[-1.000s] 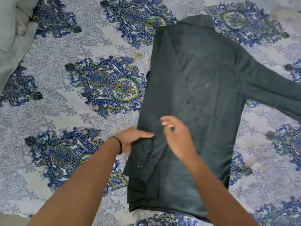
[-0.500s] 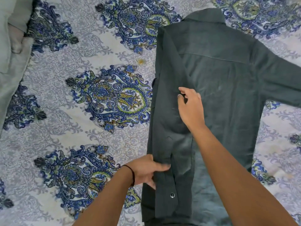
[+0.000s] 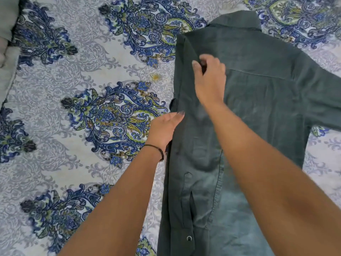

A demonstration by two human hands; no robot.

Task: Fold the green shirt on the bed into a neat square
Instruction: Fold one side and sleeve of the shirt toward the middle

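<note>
The dark green shirt (image 3: 262,108) lies back-up on the bed, collar at the top. Its left sleeve and side are folded inward over the back, the cuff with a snap near the bottom. The other sleeve stretches out to the right. My left hand (image 3: 164,129) lies flat along the shirt's folded left edge, fingers together, a black band on its wrist. Higher up near the shoulder, my right hand (image 3: 210,78) pinches the fabric of the folded part between thumb and fingers.
The bed sheet (image 3: 92,89) is white-grey with large blue and green paisley motifs. A grey-green cloth or pillow (image 3: 7,52) sits at the left edge. Open sheet lies left of the shirt.
Both hands have moved up the folded left side toward the collar: the right from the lower middle to the shoulder, the left from the cuff to mid-edge. The view shifted closer.
</note>
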